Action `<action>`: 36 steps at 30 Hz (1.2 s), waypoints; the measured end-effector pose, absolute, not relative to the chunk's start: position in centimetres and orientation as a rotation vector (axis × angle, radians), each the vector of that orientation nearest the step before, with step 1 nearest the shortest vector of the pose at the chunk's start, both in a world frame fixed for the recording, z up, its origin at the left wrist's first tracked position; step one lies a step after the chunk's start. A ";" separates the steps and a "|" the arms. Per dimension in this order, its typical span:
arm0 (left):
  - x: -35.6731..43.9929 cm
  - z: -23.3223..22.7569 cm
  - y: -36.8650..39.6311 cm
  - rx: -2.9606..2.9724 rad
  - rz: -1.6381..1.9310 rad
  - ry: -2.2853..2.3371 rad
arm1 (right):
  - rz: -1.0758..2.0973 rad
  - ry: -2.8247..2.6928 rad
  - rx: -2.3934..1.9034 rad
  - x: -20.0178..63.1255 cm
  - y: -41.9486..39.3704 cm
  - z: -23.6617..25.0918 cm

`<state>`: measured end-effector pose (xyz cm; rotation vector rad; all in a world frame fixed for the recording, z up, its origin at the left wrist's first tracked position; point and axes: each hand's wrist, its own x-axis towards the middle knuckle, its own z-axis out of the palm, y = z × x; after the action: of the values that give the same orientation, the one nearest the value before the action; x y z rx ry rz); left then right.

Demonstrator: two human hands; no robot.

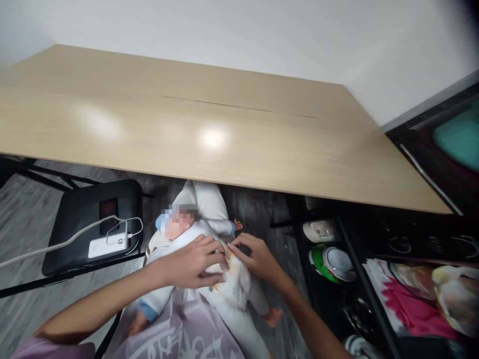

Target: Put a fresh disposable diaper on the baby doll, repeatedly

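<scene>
Small clothed figure (196, 230) — infant or doll, cannot tell — is lying on its back across the seated wearer's lap, under the near edge of the wooden table (243, 164). The lap is bearing its weight, presumably leaving both hands free. A patterned, nappy-like garment (236, 288) is sitting at its hips, over the pale leggings, between the two hands.

Left hand (202, 262) is reaching over the torso, fingers bent and spread on the garment, probably steadying it; whether they are gripping cloth, cannot tell. Right hand (259, 253) is meeting it from the opposite side, thumb and bent forefinger close together at the garment's upper edge — a pinch perhaps, its hold unclear.

White power bank (108, 245) is resting on the black seat (82, 204), apparently parked there for its cable to reach.
</scene>
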<state>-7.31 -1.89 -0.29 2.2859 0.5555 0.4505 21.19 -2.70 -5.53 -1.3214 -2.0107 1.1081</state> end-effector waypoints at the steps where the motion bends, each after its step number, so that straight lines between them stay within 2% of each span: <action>1: -7.6 0.0 -1.6 2.258 0.441 0.536 | 1.082 -2.008 -1.344 21.4 -2.5 -6.1; 5: -8.2 0.6 -0.8 2.187 0.406 0.524 | 0.973 -2.004 -1.549 22.8 -1.3 -8.4; 8: -8.4 0.6 -0.8 2.145 0.369 0.532 | 0.967 -1.985 -1.535 22.9 -1.0 -8.1; 14: -10.0 2.8 -2.0 2.035 0.350 0.529 | 1.212 -2.225 -1.008 19.0 -2.4 -1.9; 18: -11.7 4.2 -3.8 1.980 0.236 0.424 | 1.193 -2.366 -1.055 18.8 -3.6 1.3; 20: -12.0 4.3 -4.1 1.988 0.248 0.424 | 1.298 -2.368 -1.207 20.6 -4.5 2.5; 24: -8.4 3.5 -2.0 2.067 0.371 0.579 | 1.757 -1.999 -1.532 23.9 -6.8 3.6; 26: -3.7 2.7 -0.3 2.217 0.249 0.649 | 1.913 -1.832 -1.606 24.0 -7.8 2.8; 27: -0.9 2.2 0.5 2.331 0.065 0.616 | 1.906 -1.847 -1.636 23.7 -8.3 2.0; 29: 4.3 1.2 1.6 2.420 -0.480 0.498 | 1.699 -2.036 -1.721 23.0 -9.6 -0.2; 31: 7.8 0.2 1.9 2.385 -0.656 0.463 | 1.463 -2.234 -1.830 22.8 -11.4 -2.8; 33: 8.6 -0.6 1.4 2.377 -0.666 0.470 | 1.509 -2.232 -1.963 23.3 -13.5 -5.3; 36: 6.4 -1.2 0.1 2.424 -0.413 0.612 | 1.538 -2.067 -1.975 24.3 -15.8 -7.6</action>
<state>6.40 0.10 -1.20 2.4236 0.6124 -0.4127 24.26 -15.78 -7.64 -1.9751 -2.0673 1.5385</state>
